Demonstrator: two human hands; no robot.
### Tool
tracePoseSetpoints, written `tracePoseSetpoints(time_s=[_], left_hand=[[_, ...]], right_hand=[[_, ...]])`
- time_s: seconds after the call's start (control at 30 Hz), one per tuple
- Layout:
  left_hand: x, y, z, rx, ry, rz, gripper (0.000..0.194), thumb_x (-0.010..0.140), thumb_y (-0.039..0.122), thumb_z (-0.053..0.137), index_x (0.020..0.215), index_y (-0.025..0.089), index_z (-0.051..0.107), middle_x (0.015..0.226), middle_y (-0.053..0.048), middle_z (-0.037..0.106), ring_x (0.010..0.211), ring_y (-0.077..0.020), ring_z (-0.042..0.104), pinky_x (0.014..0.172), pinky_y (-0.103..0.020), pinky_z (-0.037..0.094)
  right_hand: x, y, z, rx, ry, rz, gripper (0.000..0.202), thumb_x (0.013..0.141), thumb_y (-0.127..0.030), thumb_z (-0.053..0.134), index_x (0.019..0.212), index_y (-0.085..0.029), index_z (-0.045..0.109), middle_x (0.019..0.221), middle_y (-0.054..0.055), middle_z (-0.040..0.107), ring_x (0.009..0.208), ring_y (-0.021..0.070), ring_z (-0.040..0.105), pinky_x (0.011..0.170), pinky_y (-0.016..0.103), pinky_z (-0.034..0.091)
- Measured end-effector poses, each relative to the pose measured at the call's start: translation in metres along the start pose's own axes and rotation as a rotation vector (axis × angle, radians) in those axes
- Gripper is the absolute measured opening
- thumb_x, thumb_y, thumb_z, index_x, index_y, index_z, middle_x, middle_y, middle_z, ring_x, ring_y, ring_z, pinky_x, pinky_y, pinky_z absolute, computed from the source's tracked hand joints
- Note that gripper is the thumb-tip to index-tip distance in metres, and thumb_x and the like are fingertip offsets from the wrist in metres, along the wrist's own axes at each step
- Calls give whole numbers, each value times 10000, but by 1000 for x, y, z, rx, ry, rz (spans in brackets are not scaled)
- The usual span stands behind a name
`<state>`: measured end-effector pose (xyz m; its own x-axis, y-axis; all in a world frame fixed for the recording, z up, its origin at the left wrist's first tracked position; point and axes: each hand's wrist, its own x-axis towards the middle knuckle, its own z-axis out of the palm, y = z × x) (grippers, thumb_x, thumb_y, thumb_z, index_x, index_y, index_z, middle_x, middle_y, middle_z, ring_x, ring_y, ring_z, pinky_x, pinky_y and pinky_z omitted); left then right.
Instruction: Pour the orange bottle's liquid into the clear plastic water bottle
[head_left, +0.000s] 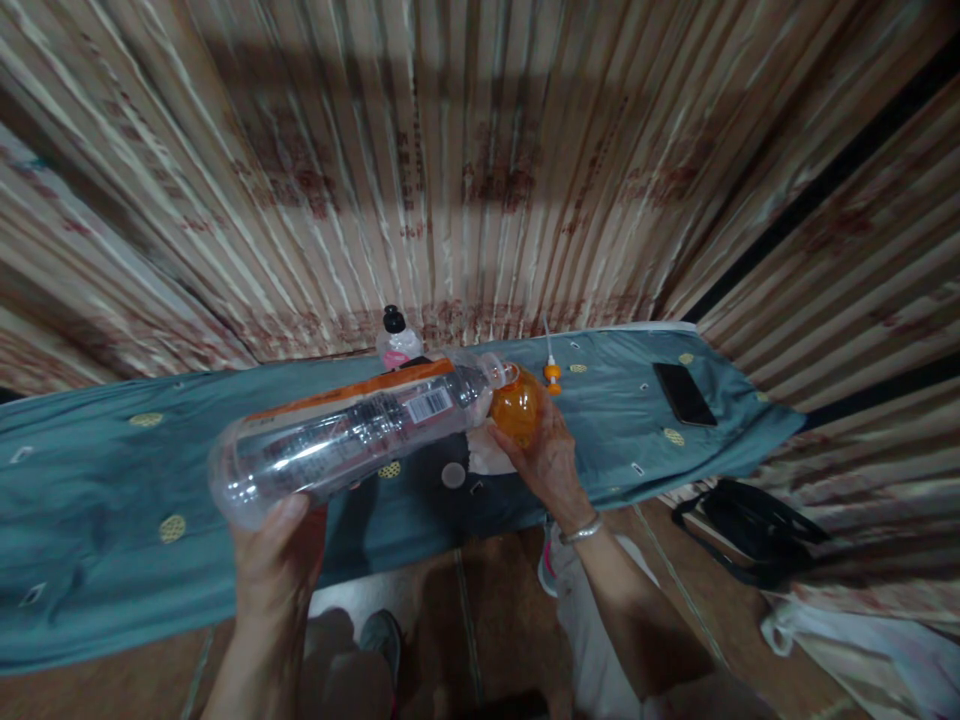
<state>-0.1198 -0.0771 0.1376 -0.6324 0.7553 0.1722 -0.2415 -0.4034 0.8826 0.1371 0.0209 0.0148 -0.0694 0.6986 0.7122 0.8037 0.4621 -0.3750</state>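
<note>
My left hand (277,555) is closed round the lower end of a large clear plastic bottle (352,430) with an orange-edged label and a barcode. The bottle lies tilted almost level, its neck pointing right. Its mouth meets the opening of a small orange see-through bottle (517,408), which my right hand (551,460) grips from the right side. I cannot tell whether liquid is passing between them. Behind them on the cloth lies an orange-and-white spray pump top (553,372) with a thin tube. A round clear cap (453,475) rests near the cloth's front edge.
A bluish-green patterned cloth (97,480) covers the long table. At the back stands a clear bottle with a black cap (393,325). A white tissue (491,455) lies below the orange bottle, and a phone (684,394) to the right. A black bag (757,530) sits on the floor. Curtains (465,180) hang behind.
</note>
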Motion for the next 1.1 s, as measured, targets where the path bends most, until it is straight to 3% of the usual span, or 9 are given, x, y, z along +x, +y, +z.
tracePoseSetpoints(time_s=[0.4, 0.67, 0.93, 1.1], left_hand=[[0, 2, 3, -7, -29, 12, 1166, 409, 492, 1078, 1475, 465, 608, 1415, -56, 738, 1224, -347, 745, 956, -442, 677], [0, 1, 4, -17, -26, 22, 1151, 415, 478, 1075, 1468, 442, 613, 1400, -55, 743, 1246, -351, 737, 1010, -448, 652], [-1, 3, 5, -5, 20, -21, 1209, 340, 490, 1087, 1455, 449, 622, 1389, -51, 747, 1207, -346, 746, 1018, -456, 651], [-1, 2, 4, -17, 0, -3, 1183, 370, 472, 1084, 1456, 454, 616, 1408, -50, 739, 1204, -341, 745, 1012, -458, 654]], right_hand=[[2, -1, -1, 15, -14, 29, 961, 1000, -738, 611, 1641, -74, 343, 1426, 309, 692, 1339, 398, 701, 1102, 605, 605], [1, -1, -1, 28, -19, 25, 976, 1000, -709, 637, 1662, -75, 304, 1440, 315, 684, 1359, 399, 689, 1099, 613, 605], [2, -2, -1, -19, -16, 50, 973, 990, -775, 595, 1631, -79, 370, 1400, 302, 704, 1324, 397, 713, 1080, 606, 620], [1, -1, -1, 16, -7, 22, 979, 1006, -744, 595, 1661, -71, 320, 1430, 308, 689, 1349, 395, 694, 1090, 602, 613]])
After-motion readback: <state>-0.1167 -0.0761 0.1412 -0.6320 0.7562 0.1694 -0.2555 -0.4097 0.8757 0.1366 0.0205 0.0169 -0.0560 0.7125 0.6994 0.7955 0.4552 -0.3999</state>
